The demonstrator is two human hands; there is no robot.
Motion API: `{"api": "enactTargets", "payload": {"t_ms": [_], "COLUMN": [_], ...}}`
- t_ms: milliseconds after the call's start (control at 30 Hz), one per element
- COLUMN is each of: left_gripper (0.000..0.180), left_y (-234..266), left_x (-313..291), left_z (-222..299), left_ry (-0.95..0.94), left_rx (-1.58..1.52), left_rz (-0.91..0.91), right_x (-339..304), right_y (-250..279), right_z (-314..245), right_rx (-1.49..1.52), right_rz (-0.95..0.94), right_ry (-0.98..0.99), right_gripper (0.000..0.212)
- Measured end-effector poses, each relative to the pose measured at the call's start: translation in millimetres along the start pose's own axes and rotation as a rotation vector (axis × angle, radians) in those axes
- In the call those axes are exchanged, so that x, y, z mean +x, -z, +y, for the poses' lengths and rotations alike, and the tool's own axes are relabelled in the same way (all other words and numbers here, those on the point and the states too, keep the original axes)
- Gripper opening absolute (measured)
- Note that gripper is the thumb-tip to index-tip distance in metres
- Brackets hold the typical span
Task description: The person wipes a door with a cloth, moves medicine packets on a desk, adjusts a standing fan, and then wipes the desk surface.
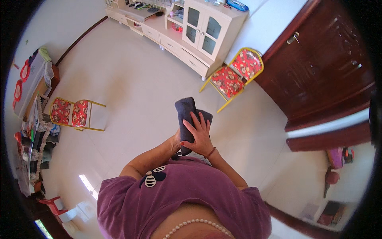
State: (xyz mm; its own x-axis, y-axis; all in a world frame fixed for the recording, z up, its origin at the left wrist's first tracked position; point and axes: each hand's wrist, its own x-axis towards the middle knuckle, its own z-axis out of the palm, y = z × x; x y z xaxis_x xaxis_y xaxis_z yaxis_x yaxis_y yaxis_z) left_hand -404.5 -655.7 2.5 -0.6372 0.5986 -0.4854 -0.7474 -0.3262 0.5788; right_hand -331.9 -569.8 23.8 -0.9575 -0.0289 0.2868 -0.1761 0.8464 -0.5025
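In front of my body I have a folded dark grey-blue cloth (pixel 185 111), bent into thick layers. My left hand (pixel 176 140) holds it from the left and below; most of its fingers are hidden behind the fabric. On top lies my right hand (pixel 200 137), its fingers stretched out and slightly spread over the cloth, the thumb pointing left across the lower part. Whether the cloth is a garment or a towel, I cannot tell.
A red-patterned chair with a yellow frame (pixel 227 81) stands ahead to the right, before a cream cabinet (pixel 191 59). Another such chair (pixel 79 113) is at the left, near a cluttered table (pixel 36 139). A dark red door (pixel 318 59) fills the right side.
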Motion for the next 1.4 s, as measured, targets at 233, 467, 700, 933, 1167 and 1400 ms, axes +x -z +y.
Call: {"api": "enactTargets", "payload": {"t_ms": [233, 467, 700, 933, 1167, 1400], "left_gripper": [0.048, 0.053, 0.064, 0.075, 0.070, 0.056], "left_y": [-33, -27, -33, -48, -47, -76], "left_x": [82, 148, 244, 342, 414, 500], "left_z": [51, 106, 205, 326, 382, 433], "left_ry": [0.331, 0.172, 0.275, 0.126, 0.026, -0.249], "left_rx": [-0.244, -0.337, 0.057, 0.447, 0.468, 0.666], "left_rz": [0.015, -0.125, -0.471, -0.573, -0.397, -0.266], "right_x": [89, 205, 324, 407, 495, 567], "right_y": [5, -9, -5, 71, 153, 134], "right_z": [96, 151, 243, 347, 418, 482], "right_rx": [0.168, 0.553, 1.793, 1.861, -0.268, -0.309], "right_rz": [0.162, 0.149, 0.176, 0.773, 0.939, 0.456], "right_ry": [0.109, 0.132, -0.642, -0.139, -0.391, -0.768], "right_gripper": [0.055, 0.029, 0.031, 0.034, 0.030, 0.032]}}
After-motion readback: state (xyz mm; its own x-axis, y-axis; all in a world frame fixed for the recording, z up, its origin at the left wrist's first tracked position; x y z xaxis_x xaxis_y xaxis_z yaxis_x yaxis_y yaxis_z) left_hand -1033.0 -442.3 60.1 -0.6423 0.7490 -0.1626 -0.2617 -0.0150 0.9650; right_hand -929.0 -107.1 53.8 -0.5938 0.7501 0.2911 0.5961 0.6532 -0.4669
